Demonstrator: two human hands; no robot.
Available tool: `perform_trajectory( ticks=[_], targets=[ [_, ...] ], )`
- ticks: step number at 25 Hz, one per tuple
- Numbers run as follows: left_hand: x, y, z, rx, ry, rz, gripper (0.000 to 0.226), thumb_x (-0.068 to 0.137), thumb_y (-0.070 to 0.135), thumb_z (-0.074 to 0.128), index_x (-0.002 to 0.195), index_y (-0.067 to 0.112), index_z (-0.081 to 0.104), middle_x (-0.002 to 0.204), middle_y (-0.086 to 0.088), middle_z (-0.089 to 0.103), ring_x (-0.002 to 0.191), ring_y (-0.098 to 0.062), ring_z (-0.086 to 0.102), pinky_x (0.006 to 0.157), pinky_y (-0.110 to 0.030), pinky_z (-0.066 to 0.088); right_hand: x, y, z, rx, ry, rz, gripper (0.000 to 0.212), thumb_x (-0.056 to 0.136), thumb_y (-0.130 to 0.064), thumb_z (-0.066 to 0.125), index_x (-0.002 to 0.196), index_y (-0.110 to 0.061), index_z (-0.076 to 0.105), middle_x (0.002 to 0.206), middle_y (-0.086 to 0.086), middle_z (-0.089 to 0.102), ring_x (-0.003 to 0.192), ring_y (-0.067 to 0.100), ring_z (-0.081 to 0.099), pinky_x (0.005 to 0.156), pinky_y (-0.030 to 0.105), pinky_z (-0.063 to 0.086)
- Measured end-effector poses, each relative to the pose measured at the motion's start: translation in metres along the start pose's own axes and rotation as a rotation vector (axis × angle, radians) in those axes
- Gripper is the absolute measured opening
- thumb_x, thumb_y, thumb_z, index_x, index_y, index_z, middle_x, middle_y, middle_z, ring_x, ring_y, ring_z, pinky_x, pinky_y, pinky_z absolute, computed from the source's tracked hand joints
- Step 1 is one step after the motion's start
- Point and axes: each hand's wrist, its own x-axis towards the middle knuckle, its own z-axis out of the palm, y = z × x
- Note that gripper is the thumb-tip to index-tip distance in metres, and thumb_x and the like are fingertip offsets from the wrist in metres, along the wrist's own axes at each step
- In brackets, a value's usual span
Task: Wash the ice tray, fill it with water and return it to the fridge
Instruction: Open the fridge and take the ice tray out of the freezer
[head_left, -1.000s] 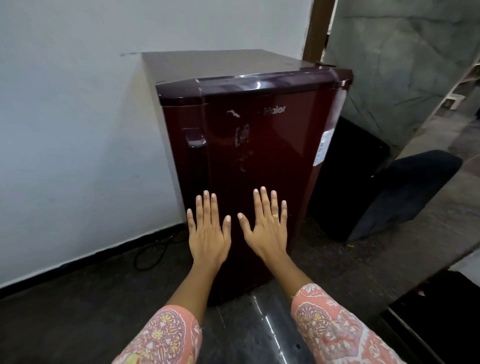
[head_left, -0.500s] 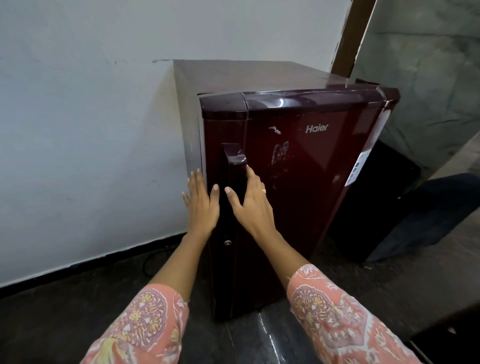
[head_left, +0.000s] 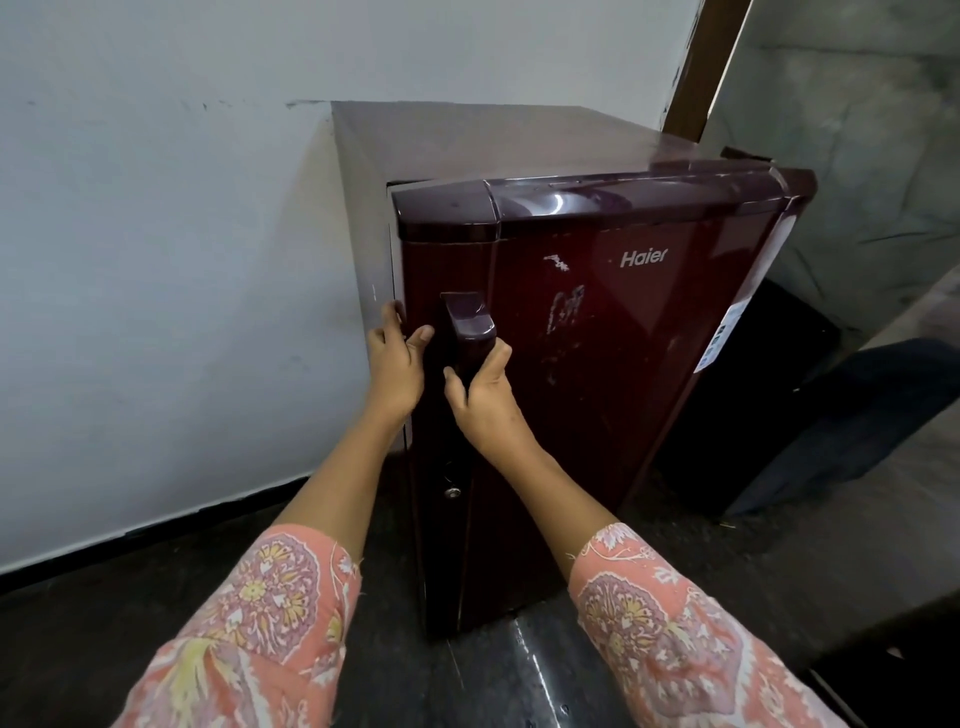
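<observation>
Opening the fridge (head_left: 597, 374) comes first: right hand (head_left: 485, 402) grip wrapped round the handle (head_left: 467, 317), left hand (head_left: 396, 364) pinching the door edge (head_left: 403, 270). Next up, a firm pull.

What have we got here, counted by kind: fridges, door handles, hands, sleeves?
fridge: 1
door handle: 1
hands: 2, left hand gripping the door's edge, right hand gripping the handle
patterned sleeves: 2, left sleeve and right sleeve
Total: 6

Head camera looks down, close, at the fridge (head_left: 623, 364).
</observation>
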Motion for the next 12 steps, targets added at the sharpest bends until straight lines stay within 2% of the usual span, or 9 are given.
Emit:
perform_trajectory(
  ticks=[2,4,6,9,12],
  targets=[
    [-0.002,0.006,-0.003,0.072,-0.030,-0.025,0.046,0.099,0.026,0.039,0.139,0.007,0.028,0.130,-0.018,0.038,0.112,-0.017,0.047,0.094,-0.024,0.036,0.001,-0.001,0.000,0.001,-0.008,0.019,0.046,0.091,-0.025,0.048,0.125,-0.021,0.017,0.118,0.014,0.048,0.099,0.028,0.058,0.081,0.050,0.052],
    [-0.003,0.011,-0.008,0.100,-0.053,-0.031,0.046,0.099,0.024,0.040,0.140,0.007,0.027,0.132,-0.012,0.033,0.114,-0.013,0.042,0.092,-0.019,0.032,0.002,-0.005,-0.001,-0.015,-0.026,0.029,0.048,0.091,-0.022,0.048,0.126,-0.014,0.017,0.115,0.015,0.048,0.097,0.029,0.057,0.080,0.046,0.053],
    [-0.002,0.012,-0.012,0.086,-0.075,-0.023,0.045,0.098,0.023,0.043,0.138,0.007,0.030,0.135,-0.018,0.037,0.118,-0.019,0.049,0.099,-0.027,0.039,0.001,-0.006,-0.005,-0.007,-0.041,0.050,0.048,0.092,-0.020,0.049,0.126,-0.011,0.017,0.113,0.015,0.048,0.095,0.028,0.058,0.077,0.042,0.054],
    [-0.014,0.014,-0.014,0.073,-0.095,-0.020,0.045,0.096,0.021,0.046,0.137,0.009,0.032,0.134,-0.021,0.037,0.112,-0.017,0.054,0.103,-0.039,0.042,-0.009,-0.007,-0.014,-0.004,-0.059,0.064,0.051,0.092,-0.021,0.049,0.129,-0.010,0.015,0.112,0.012,0.047,0.090,0.024,0.058,0.075,0.041,0.054],
    [-0.037,0.018,-0.012,0.096,-0.083,-0.011,0.050,0.094,0.024,0.049,0.139,0.013,0.029,0.135,-0.020,0.031,0.122,-0.028,0.050,0.105,-0.039,0.040,-0.027,-0.005,-0.027,-0.008,-0.090,0.059,0.049,0.092,-0.024,0.048,0.126,-0.017,0.013,0.113,0.013,0.047,0.093,0.025,0.058,0.078,0.045,0.055]
  ],
)
